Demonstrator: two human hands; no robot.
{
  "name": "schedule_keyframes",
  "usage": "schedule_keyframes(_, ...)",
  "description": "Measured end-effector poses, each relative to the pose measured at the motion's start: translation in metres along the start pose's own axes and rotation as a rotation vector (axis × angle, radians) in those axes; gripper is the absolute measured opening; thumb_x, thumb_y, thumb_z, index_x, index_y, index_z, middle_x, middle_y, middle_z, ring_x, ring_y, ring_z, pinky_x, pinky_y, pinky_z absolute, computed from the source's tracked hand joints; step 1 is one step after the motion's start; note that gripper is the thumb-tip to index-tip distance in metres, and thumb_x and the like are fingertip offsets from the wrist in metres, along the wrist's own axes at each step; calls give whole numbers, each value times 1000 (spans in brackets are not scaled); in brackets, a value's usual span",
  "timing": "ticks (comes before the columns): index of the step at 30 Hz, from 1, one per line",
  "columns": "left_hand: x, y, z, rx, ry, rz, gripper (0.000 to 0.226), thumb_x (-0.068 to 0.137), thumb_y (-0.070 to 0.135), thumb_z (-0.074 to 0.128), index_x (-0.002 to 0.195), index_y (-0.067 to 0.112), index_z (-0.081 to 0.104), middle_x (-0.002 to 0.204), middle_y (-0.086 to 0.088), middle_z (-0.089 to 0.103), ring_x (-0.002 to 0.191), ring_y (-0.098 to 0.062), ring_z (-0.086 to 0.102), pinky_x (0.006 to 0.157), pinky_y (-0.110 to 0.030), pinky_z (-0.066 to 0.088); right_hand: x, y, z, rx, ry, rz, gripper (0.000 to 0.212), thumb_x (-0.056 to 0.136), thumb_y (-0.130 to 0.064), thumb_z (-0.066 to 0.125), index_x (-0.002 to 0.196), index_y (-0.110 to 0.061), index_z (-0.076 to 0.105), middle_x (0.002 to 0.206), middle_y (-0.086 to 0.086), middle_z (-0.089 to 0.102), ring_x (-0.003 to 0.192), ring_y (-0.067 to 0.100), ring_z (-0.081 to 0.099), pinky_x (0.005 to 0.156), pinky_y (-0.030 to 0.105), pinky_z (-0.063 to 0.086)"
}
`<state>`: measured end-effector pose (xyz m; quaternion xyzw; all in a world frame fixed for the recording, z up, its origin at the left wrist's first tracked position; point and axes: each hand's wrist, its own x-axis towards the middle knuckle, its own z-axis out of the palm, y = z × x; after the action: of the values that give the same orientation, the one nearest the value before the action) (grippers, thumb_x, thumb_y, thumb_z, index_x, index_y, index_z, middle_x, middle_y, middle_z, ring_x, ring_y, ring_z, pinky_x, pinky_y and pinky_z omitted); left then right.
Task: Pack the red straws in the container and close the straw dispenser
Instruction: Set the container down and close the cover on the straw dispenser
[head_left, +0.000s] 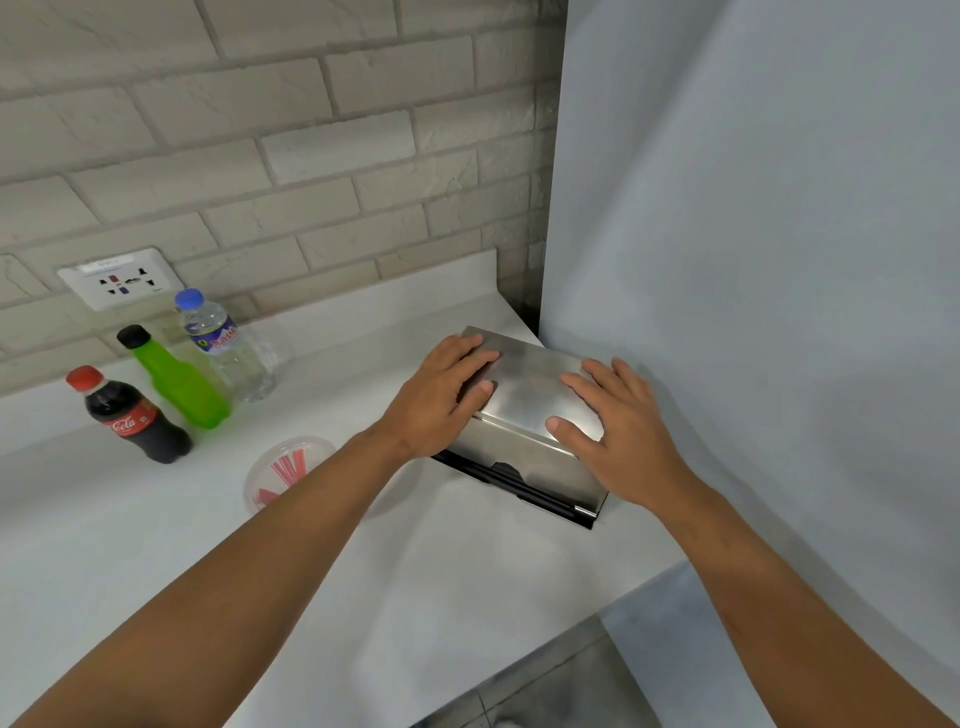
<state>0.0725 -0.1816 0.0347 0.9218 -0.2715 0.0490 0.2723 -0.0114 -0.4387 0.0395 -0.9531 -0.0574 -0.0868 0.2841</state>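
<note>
Red straws (289, 470) sit packed in lidded container (270, 467) lower left; left hand (441, 400) and right hand (618, 431), fingers spread flat, press steel straw dispenser (524, 389) lid down, task looks nearly done.

White counter (467, 571) (bottles (176, 384), dispenser (524, 395), container (283, 470))

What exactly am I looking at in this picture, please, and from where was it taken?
This is one view from a camera worn on a person's head, looking down at their bare arms. The left hand and right hand lie flat, open, on the lid of a shiny steel straw dispenser that sits on a white counter. Neither hand grips anything. Beside the left forearm is a round clear plastic container with red straws in it. Further left stand a cola bottle, a green bottle and a clear water bottle.
</note>
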Motion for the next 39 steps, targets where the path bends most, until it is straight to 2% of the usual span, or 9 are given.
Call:
schedule_keyframes(5, -5, -2, 0, -215, -4, -269, 75, 89, 72, 49, 156, 40, 35, 172, -5, 16, 155, -19, 22, 120, -34, 31, -11, -9, 15, 287, 125, 282, 92, 89, -55, 74, 162, -26, 26, 176, 2, 5, 162, 21, 5, 127, 43, 23)
schedule_keyframes(8, -9, -1, 2, -281, 35, -273, 75, 89, 69, 55, 155, 38, 38, 152, 6, 49, 140, -17, 46, 116, -41, 43, -17, -12, 23, 451, 148, 378, 102, 89, -54, 74, 165, -22, 13, 174, -2, 3, 160, 17, 15, 125, 38, 27)
schedule_keyframes(14, -15, 2, 1, -273, 48, -324, 77, 88, 71, 53, 156, 40, 36, 130, 17, 52, 120, -7, 51, 109, -35, 46, -16, -4, 21, 442, 96, 335, 104, 89, -58, 71, 166, -22, 11, 173, -1, 9, 159, 17, 22, 121, 33, 29)
schedule_keyframes(17, -31, 7, 3, -233, 88, -348, 77, 90, 72, 50, 157, 40, 33, 140, 10, 53, 120, -8, 52, 106, -31, 45, -12, 5, 15, 469, 52, 287, 104, 88, -61, 71, 166, -26, 13, 174, -2, 16, 159, 15, 23, 127, 42, 27)
schedule_keyframes(20, -53, 12, 4, -201, 124, -388, 73, 94, 69, 48, 158, 40, 29, 153, -1, 47, 127, -20, 55, 110, -41, 47, -5, 11, 10, 463, -32, 242, 102, 87, -65, 69, 166, -31, 14, 176, -7, 15, 161, 8, 16, 130, 41, 21)
schedule_keyframes(25, -87, 22, 4, -192, 194, -492, 67, 96, 66, 51, 156, 48, 27, 158, -4, 37, 91, -13, 61, 102, -34, 48, 12, 10, 9, 440, -109, 151, 96, 82, -76, 62, 163, -38, 27, 173, -10, 23, 157, -2, 18, 126, 27, 19)
schedule_keyframes(29, -103, 29, 10, -211, 256, -578, 68, 97, 66, 47, 157, 49, 21, 159, -6, 31, 96, -19, 67, 100, -41, 52, 22, 2, 17, 405, -96, 67, 64, 99, -50, 65, 158, -35, 43, 171, -2, 31, 134, -35, 17, 108, -2, 18)
schedule_keyframes(34, -116, 34, 20, -173, 324, -545, 72, 97, 64, 46, 160, 42, 18, 165, -9, 23, 143, -33, 41, 114, -51, 43, 28, -10, 28, 204, 16, -15, 47, 107, -42, 51, 150, -26, 56, 170, 4, 32, 154, 16, 34, 117, 24, 28)
schedule_keyframes(39, -110, 21, 16, -11, 318, -381, 74, 97, 70, 35, 160, 30, 28, 173, -3, 10, 160, -28, 6, 125, -48, 24, 22, -12, 44, -120, 124, -275, 73, 94, -70, 52, 146, -21, 60, 162, 14, 46, 148, 44, 38, 115, 58, 37)
